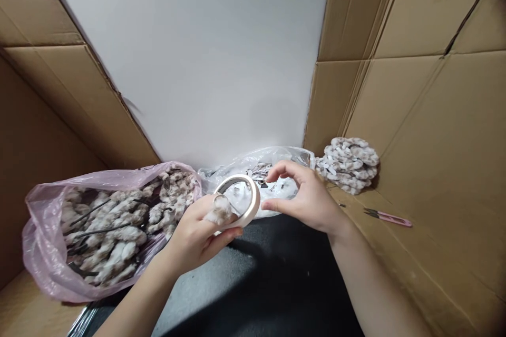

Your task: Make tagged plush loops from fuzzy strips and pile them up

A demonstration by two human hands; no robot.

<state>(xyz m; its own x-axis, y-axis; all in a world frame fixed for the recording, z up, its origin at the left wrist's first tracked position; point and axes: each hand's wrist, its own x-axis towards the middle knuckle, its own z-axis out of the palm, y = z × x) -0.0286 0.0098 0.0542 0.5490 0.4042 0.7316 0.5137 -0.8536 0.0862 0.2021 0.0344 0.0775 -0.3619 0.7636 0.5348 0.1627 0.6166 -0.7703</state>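
Note:
My left hand holds a roll of white tape by its lower left side, with the ring tilted up. A small fluffy brown-and-white piece sits at the fingers of that hand. Just right of the roll is my right hand, its thumb and forefinger apart in a curve with nothing visible between them. Behind both hands lies a clear plastic bag with small pieces in it, partly hidden by the roll and my right hand.
A pink plastic bag of fluffy pieces and dark strips stands at left. A fluffy bundle lies at right, near pink-handled snips. Cardboard walls rise on both sides, around a black surface.

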